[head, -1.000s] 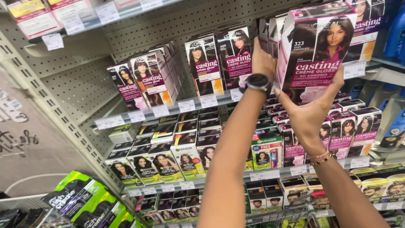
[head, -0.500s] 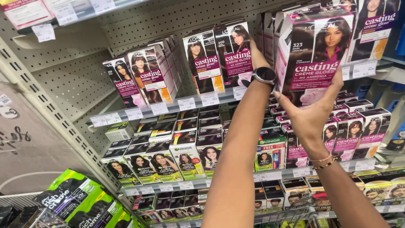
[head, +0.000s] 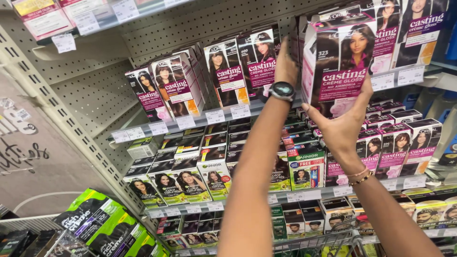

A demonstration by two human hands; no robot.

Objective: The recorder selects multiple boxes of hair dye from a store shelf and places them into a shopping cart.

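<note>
Magenta and dark brown cardboard makes up the tall hair-colour box [head: 339,66] held at upper-shelf level, upright, with its printed portrait face toward the camera. The right hand [head: 343,124] supports this box from below and the front; its fingers are spread, thumb pointing left under the lower edge, and the palm is pressed against the bottom of the front panel. The left hand [head: 286,64] is raised at the left side of the box, fingers extended upward and laid flat along the box edge; whether they curl behind the box cannot be told. A round black wristwatch [head: 282,90] sits on the left wrist, and thin bracelets [head: 359,176] circle the right wrist. The box stands just in front of the grey metal shelf [head: 166,127] with white price labels, which carries a row of similar magenta hair-colour boxes [head: 177,88]. One shelf below are dark boxes with green trim [head: 190,183]. Green and black pouches [head: 97,226] lie at lower left.
</note>
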